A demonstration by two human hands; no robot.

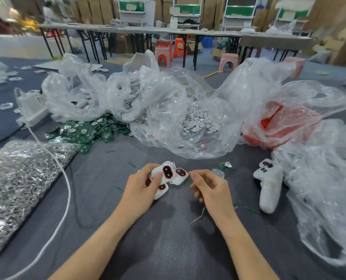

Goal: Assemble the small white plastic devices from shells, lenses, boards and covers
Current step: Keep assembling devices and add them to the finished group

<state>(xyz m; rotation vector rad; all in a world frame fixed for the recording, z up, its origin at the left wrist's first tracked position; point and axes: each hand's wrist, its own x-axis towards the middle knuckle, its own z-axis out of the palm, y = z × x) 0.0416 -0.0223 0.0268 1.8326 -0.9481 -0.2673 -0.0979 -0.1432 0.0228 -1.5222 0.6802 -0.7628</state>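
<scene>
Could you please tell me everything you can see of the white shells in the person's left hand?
The white shells are small rounded pieces of glossy-looking plastic, at least three bunched together. Each shows a dark oval recess ringed in red, facing up towards the camera. The left hand grips them over the grey table, thumb across the topmost one. The right hand is just beside them with fingertips pinched; whether it touches a shell is unclear.

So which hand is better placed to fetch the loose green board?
Right: the right hand lies nearer the green board, while the left hand grips a cluster of white shells.
</scene>
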